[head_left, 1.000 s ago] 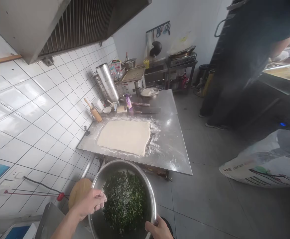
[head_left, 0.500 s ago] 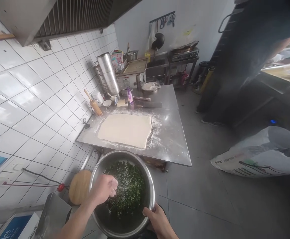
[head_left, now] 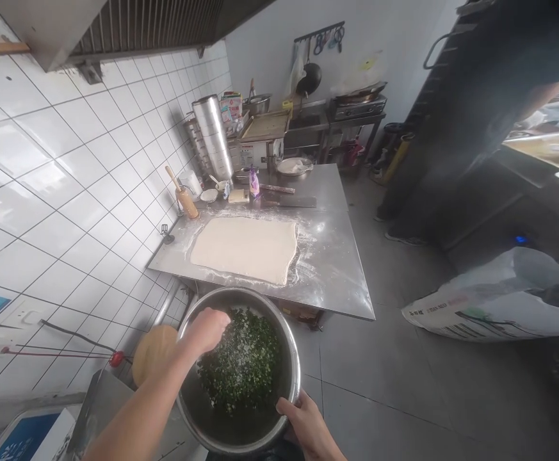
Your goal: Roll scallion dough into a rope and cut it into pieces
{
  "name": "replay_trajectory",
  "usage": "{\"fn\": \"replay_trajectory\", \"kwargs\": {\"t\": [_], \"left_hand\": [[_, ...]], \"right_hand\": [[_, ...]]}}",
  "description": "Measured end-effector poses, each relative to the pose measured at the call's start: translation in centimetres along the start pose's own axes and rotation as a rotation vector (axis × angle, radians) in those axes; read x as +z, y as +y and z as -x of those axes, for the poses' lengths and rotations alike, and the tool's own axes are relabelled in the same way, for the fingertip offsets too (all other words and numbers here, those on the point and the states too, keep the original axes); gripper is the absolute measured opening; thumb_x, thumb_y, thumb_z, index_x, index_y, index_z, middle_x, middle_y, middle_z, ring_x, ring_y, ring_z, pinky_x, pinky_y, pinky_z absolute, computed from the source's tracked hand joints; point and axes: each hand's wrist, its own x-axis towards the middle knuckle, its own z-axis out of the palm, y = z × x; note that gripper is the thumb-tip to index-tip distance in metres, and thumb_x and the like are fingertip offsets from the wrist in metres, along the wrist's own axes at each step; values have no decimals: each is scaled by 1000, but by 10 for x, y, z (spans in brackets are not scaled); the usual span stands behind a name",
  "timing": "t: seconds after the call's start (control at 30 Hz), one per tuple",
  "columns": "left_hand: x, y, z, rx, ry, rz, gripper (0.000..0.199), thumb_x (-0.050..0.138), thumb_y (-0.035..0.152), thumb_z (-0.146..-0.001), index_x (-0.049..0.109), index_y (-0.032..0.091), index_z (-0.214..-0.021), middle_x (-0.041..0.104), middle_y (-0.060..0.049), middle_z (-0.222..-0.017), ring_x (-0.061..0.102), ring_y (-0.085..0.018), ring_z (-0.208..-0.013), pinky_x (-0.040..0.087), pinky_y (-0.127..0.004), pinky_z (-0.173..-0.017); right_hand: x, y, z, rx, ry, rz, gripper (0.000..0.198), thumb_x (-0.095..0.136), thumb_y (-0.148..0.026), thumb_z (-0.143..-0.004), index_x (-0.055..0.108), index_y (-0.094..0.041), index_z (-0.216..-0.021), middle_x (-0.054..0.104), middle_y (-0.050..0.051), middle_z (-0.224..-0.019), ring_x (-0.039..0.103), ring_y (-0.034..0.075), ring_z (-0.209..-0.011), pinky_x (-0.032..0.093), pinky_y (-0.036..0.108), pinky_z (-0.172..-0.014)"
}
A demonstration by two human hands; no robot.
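Observation:
A large steel bowl (head_left: 291, 346) is held up in front of the metal table. Chopped dark greens (head_left: 241, 378) lie in it, with white grains scattered over their middle. My right hand (head_left: 305, 419) grips the bowl's near right rim, its thumb over the edge. Over the far left part of the bowl is my left hand (head_left: 210, 330), its fingers curled closed; whatever they hold is hidden. Beyond the bowl, a flat rolled sheet of dough (head_left: 245, 248) lies on the floured table (head_left: 332, 282).
A wooden rolling pin (head_left: 186, 200), a purple packet (head_left: 253, 184) and a long dark blade (head_left: 291, 201) lie or stand behind the dough. A round wooden board (head_left: 153, 352) is left of the bowl. Another person (head_left: 452, 141) stands at right, near a white sack (head_left: 490, 301).
My left hand has moved from above the greens up toward the bowl's far left rim, fingers still curled. My right hand keeps its hold. The view has shifted slightly.

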Motion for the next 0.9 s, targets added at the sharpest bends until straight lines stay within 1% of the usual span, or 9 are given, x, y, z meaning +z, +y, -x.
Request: {"fn": "replay_trajectory", "kwargs": {"t": [0.07,0.17,0.3,0.37,0.43,0.5,0.57,0.7,0.9], "left_hand": [[8,2,-3,44,-44,-19,36,57,28,-89,73,22,-121,72,-12,-124,68,-28,-108,50,-36,-91],[16,-4,0,90,-127,-43,43,52,28,-92,65,25,-133,71,-11,-126,70,-26,-104,51,-35,-88],[24,-31,23,80,-148,-123,38,53,27,-91,70,27,-125,68,-10,-131,66,-28,-111,50,-37,-90],[30,-48,37,59,-158,-197,31,54,29,-90,75,27,-113,70,-10,-123,66,-29,-109,50,-38,-89],[38,-64,50,25,-184,-257,22,58,31,-87,78,25,-93,73,-11,-103,68,-30,-97,50,-39,-85],[49,-75,60,-6,-218,-298,15,65,30,-81,75,22,-71,71,-12,-83,68,-31,-87,50,-41,-82],[62,-81,64,-29,-245,-342,15,71,27,-73,70,21,-59,67,-12,-72,67,-33,-85,49,-42,-83],[79,-88,65,-53,-247,-399,10,73,27,-69,71,21,-62,65,-12,-69,67,-33,-90,49,-43,-88],[82,-95,62,-42,-257,-432,11,69,32,-73,75,23,-68,67,-11,-67,67,-30,-87,51,-40,-85]], "right_hand": [[3,-4,3,22,-1,11,26,60,-33,-60,55,-21,-83,53,-4,-64,58,19,-59,48,28,-52],[8,-12,11,23,-11,16,28,60,-31,-61,55,-20,-86,55,-3,-66,57,18,-59,47,28,-52],[11,-21,22,20,-44,2,27,61,-30,-62,56,-19,-86,57,-2,-69,58,19,-63,50,29,-55],[11,-23,24,21,-25,5,26,62,-30,-62,56,-19,-85,57,-2,-68,59,19,-63,50,29,-56],[11,-23,24,24,-24,-7,27,63,-29,-61,57,-19,-85,57,-2,-69,60,20,-65,51,30,-57],[10,-22,23,27,-34,-13,28,63,-29,-62,57,-19,-87,59,-1,-71,61,21,-67,53,31,-60],[10,-22,23,25,-41,8,26,63,-30,-64,57,-19,-87,60,-1,-73,62,22,-69,54,32,-61],[11,-21,22,35,-47,29,24,61,-30,-63,55,-20,-84,59,-1,-71,61,21,-67,53,31,-59],[12,-21,23,27,-32,38,26,61,-33,-61,56,-20,-82,58,-1,-69,60,21,-65,51,30,-56]]}}
